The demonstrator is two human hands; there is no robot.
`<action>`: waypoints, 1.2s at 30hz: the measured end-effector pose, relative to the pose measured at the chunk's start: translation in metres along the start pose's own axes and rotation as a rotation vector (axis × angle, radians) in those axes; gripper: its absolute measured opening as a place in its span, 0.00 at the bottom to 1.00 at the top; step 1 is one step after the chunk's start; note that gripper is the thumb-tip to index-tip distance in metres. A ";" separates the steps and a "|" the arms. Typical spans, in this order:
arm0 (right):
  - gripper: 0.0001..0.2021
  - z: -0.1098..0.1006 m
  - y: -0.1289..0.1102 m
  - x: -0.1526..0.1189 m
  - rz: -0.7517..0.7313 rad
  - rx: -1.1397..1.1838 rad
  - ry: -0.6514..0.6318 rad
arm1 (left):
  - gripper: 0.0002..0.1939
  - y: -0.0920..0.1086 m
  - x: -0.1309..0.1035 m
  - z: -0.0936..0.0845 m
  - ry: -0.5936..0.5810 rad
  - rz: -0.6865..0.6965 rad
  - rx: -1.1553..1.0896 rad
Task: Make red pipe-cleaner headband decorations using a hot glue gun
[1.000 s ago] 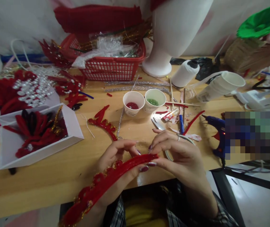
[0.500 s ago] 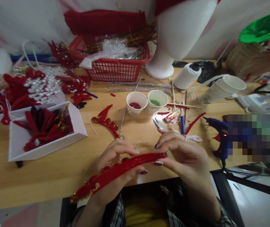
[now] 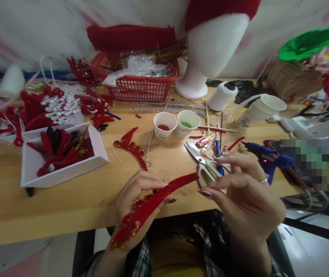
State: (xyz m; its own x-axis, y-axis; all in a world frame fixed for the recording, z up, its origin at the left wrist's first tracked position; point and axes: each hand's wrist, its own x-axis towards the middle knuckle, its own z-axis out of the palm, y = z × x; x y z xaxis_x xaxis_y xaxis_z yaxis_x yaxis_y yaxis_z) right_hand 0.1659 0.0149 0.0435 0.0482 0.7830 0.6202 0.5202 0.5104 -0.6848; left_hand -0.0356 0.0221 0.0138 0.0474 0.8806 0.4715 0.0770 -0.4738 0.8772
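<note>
My left hand (image 3: 141, 196) is closed on a red fuzzy hair ornament (image 3: 155, 200) trimmed with gold tinsel, its tapered free end pointing right. Thumb and fingertips pinch it near the middle, while the wide gold-edged end lies over the palm. Just past the tip, my right hand (image 3: 239, 192) is apart from the ornament, with loosely curled fingers and nothing visible between them. Silver scissors (image 3: 201, 161) lie half open behind that hand, their handles partly covered by its fingers. A similar red and gold piece (image 3: 132, 148) rests on the table beyond my left hand.
Two paper cups, one with red beads (image 3: 164, 127) and one with green beads (image 3: 186, 125), stand mid-table. A white box (image 3: 69, 169) of red pieces sits left. On the right are a blue glue gun (image 3: 264, 157) and a phone (image 3: 299, 165). Behind stands a red basket (image 3: 141, 88).
My right hand has let go of the ornament's narrow end and moved right, toward the scissors. My left hand still holds the piece, now tilted more steeply. The camera view has shifted slightly.
</note>
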 end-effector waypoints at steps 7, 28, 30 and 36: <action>0.09 -0.003 -0.004 -0.003 -0.162 -0.134 -0.005 | 0.10 0.007 -0.006 0.008 0.081 0.095 0.104; 0.08 0.009 -0.001 -0.007 -0.171 -0.244 -0.318 | 0.06 0.007 -0.008 0.000 -0.071 0.236 0.264; 0.09 0.010 -0.002 -0.007 -0.168 -0.234 -0.325 | 0.05 0.007 -0.008 -0.001 -0.071 0.244 0.265; 0.09 0.004 -0.001 -0.004 -0.181 -0.206 -0.212 | 0.05 0.003 -0.007 -0.003 -0.030 0.222 0.265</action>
State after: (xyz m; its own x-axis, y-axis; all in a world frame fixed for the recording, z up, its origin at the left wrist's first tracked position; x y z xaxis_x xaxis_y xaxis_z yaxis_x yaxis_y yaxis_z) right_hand 0.1616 0.0128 0.0396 -0.2273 0.7539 0.6164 0.6662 0.5820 -0.4662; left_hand -0.0383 0.0140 0.0136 0.1214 0.7570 0.6421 0.3172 -0.6425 0.6975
